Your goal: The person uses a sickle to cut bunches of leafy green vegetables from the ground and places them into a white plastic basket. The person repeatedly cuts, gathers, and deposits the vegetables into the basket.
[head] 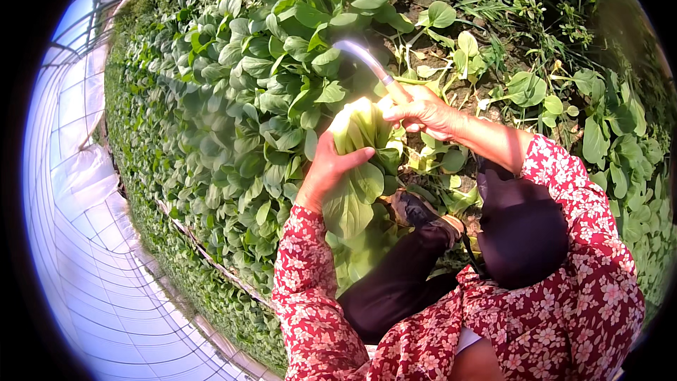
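Note:
My left hand [336,164] is wrapped around a head of bok choy [357,129], its pale stalks and base turned up and away from me, its broad leaves hanging toward my lap. In my right hand [423,114] is a sickle [362,56] with a curved metal blade and a short handle. The blade points up and left over the standing plants, clear of the head. My right fingers are right beside the stalks; glare on the base hides whether they touch.
Dense leafy greens [254,116] grow to the left. Loose, yellowing leaves [428,156] litter the soil [412,5] ahead and right. My shoe [412,209] is among the plants. More bok choy [608,121] lies at right. Greenhouse film on hoops [106,286] borders the far left.

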Motion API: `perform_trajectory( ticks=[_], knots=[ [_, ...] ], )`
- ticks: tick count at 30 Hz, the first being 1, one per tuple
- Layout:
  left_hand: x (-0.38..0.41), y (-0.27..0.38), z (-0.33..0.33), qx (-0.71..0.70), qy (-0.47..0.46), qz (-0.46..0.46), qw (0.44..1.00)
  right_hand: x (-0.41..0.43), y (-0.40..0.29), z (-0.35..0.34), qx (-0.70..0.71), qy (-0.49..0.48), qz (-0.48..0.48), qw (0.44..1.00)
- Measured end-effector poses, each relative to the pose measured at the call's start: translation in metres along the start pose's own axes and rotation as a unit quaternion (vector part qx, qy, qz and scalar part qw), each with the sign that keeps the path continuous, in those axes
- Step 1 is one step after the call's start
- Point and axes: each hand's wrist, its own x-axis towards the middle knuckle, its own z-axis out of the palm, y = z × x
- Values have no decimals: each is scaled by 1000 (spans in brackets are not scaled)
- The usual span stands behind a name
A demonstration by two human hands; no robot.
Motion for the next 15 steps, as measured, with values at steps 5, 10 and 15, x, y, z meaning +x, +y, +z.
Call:
perform_trajectory(
  ticks=[5,10,15],
  knots=[
    [7,-27,-17,-30,4,-43,999,7,13,2,-38,11,74,996],
    [55,-51,-42,619,31,77,781,51,6,-31,-310,151,161,925],
    [83,-131,-118,745,157,326,560,84,-10,30,-567,118,213,787]
  ],
)
